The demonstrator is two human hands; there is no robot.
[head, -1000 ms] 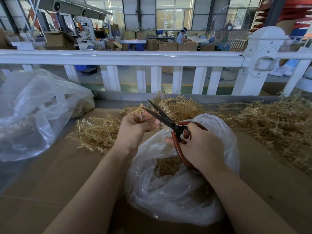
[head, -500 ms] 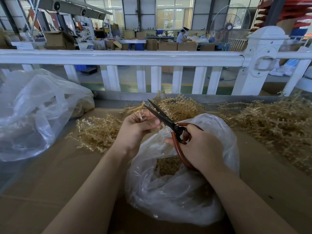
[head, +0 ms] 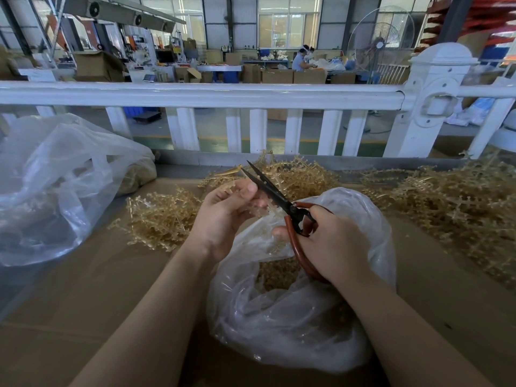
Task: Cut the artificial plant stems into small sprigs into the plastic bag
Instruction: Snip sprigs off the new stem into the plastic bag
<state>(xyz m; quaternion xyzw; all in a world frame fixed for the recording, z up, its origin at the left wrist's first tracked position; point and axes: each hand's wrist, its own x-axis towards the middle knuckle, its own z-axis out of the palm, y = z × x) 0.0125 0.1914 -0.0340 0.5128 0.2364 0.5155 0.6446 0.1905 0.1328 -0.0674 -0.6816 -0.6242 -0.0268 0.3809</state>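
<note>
Left of the plastic bag point(head: 301, 317), a loose heap of golden stems point(head: 162, 219) lies on the cardboard table point(head: 83, 317), and the left hand point(head: 223, 216) is closed around one stem point(head: 258, 211) held just over the bag's open mouth. Above the bag, the scissors point(head: 275, 195) stand with blades parted, the stem near the pivot. Over the bag's right side, the right hand point(head: 332, 247) grips the red handles. To cut well, I would feed the stem deep between the blades, keep the thumb clear, and snip over the opening so sprigs drop inside. Right of the bag lies a bigger uncut pile point(head: 446, 210).
</note>
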